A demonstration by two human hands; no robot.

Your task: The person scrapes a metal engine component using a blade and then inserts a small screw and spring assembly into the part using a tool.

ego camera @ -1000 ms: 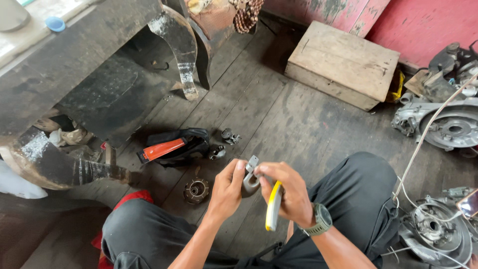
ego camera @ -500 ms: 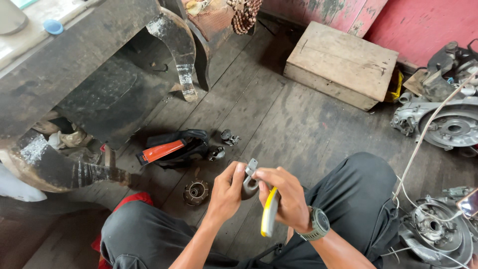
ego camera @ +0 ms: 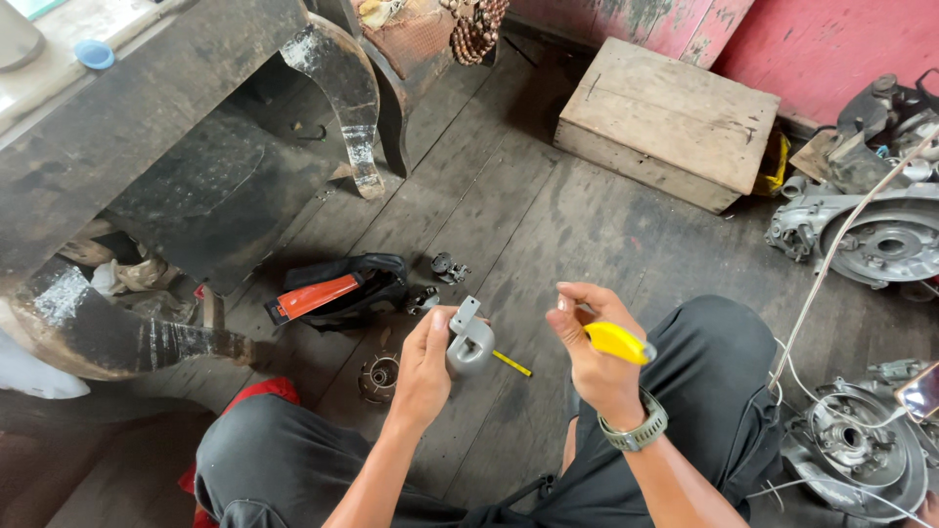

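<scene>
Left hand [ego camera: 423, 364] gripping a small grey metal housing [ego camera: 469, 342] above the plank floor [ego camera: 548, 235]; right hand [ego camera: 599, 362] closed on a yellow-handled tool [ego camera: 618, 341], just apart. Best to hold the housing steady, tool tip square, pressure light.

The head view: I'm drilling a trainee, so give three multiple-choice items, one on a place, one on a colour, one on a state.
1. Where is the wooden box?
A. on the plank floor by the red wall
B. on the person's lap
C. on the dark table

2. What colour is the handle of the tool in the right hand?
A. blue
B. yellow
C. green

3. The grey metal part is:
A. lying on the floor
B. inside the box
C. held up in the left hand

Key: 1 A, it sits on the planks; 2 B, plainly yellow; 3 C, fingers grip it.
</scene>
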